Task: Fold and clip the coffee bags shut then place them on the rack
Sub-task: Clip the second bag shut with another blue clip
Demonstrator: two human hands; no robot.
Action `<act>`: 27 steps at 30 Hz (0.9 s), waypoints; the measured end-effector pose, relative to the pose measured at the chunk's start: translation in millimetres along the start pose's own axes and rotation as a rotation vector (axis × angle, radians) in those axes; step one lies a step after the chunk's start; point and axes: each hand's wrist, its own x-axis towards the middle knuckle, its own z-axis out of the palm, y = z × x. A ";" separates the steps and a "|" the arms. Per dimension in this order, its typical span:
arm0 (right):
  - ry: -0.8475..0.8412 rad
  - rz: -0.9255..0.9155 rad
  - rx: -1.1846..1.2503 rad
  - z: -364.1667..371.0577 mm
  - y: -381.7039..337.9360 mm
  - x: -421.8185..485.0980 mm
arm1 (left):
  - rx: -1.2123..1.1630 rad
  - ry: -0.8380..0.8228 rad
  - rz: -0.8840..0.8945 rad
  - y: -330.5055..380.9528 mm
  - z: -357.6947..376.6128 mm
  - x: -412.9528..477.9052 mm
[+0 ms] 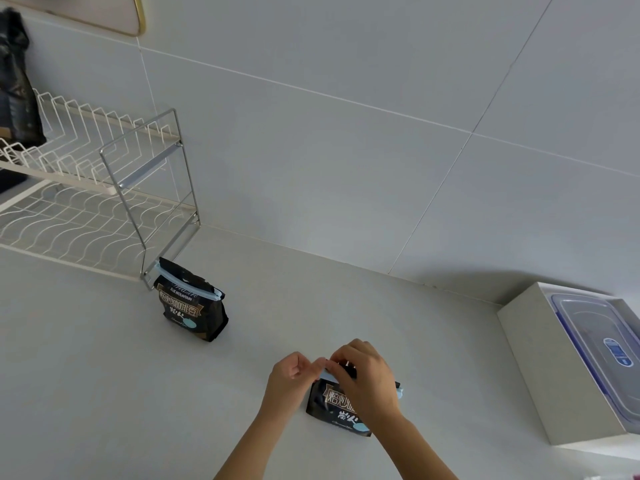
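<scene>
A black coffee bag [334, 405] stands on the counter near the front. A pale blue clip [400, 393] runs along its folded top. My right hand [363, 375] covers the bag's top and grips the clip there. My left hand [294, 374] pinches the clip's left end with its fingertips. A second black coffee bag [192, 313] with a pale blue clip [188, 280] across its folded top stands by the foot of the white wire rack [86, 188]. On the rack's upper tier at far left stands another dark bag [15, 84].
A white box [550, 372] holding a clear plastic container with a blue-edged lid [602, 341] sits at the right against the wall. The rack's metal end frame [152, 188] stands close to the clipped bag. Grey tiled wall behind.
</scene>
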 end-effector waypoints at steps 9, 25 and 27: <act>-0.045 -0.004 0.044 -4.4 0.6 -5.1 | -0.028 -0.169 -0.150 -6.7 -6.3 0.4; -0.089 0.059 0.145 -4.5 -0.9 -15.5 | 0.084 -0.088 -0.163 -19.6 -7.7 -2.2; -0.096 0.041 0.150 -6.3 -1.9 -16.2 | 0.100 -0.081 -0.137 -20.2 -7.3 -0.8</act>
